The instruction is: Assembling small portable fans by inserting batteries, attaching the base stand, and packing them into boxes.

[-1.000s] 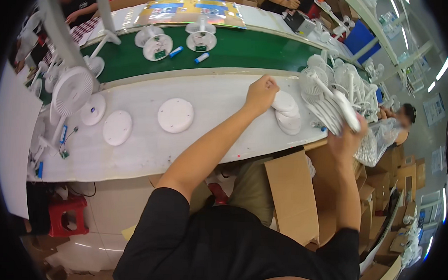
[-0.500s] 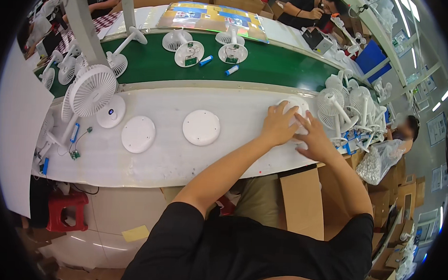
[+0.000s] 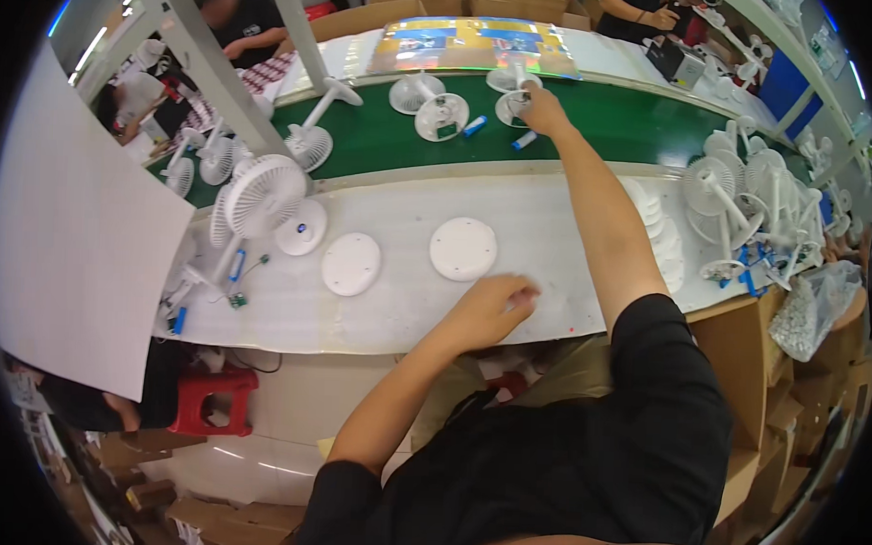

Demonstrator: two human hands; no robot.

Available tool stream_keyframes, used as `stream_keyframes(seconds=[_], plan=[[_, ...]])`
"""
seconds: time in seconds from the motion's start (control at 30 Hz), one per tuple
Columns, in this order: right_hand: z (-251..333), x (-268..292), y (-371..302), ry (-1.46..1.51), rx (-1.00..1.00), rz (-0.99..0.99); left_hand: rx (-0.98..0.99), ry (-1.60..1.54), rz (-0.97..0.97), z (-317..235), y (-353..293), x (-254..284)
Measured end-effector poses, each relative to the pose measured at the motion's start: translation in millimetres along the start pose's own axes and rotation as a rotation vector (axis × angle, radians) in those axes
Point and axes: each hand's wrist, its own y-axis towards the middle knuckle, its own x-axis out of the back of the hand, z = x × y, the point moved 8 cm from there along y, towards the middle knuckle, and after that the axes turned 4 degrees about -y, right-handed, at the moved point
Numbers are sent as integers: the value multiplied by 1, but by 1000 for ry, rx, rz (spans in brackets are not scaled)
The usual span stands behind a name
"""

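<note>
Fingers of the right hand (image 3: 544,111) are at a white plastic fan's round base (image 3: 507,110) on the green belt (image 3: 642,145); grip hidden, can't tell. Base faces the white counter (image 3: 544,209), probably for access inside. Left hand (image 3: 490,311) is loosely curled, seemingly empty, near a white plastic disc (image 3: 463,248).

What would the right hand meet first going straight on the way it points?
For the right hand, probably the white fan's open base on the green belt, right by its fingertips; whether they touch is unclear.
</note>
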Motion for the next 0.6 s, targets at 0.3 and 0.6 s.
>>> stream_keyframes(seconds=[0.3, 0.6], plan=[[-41, 9, -11, 979, -424, -219, 309, -154, -676, 36, -195, 95], [-168, 308, -65, 1151, -142, -262, 107, -220, -973, 10, -182, 122]])
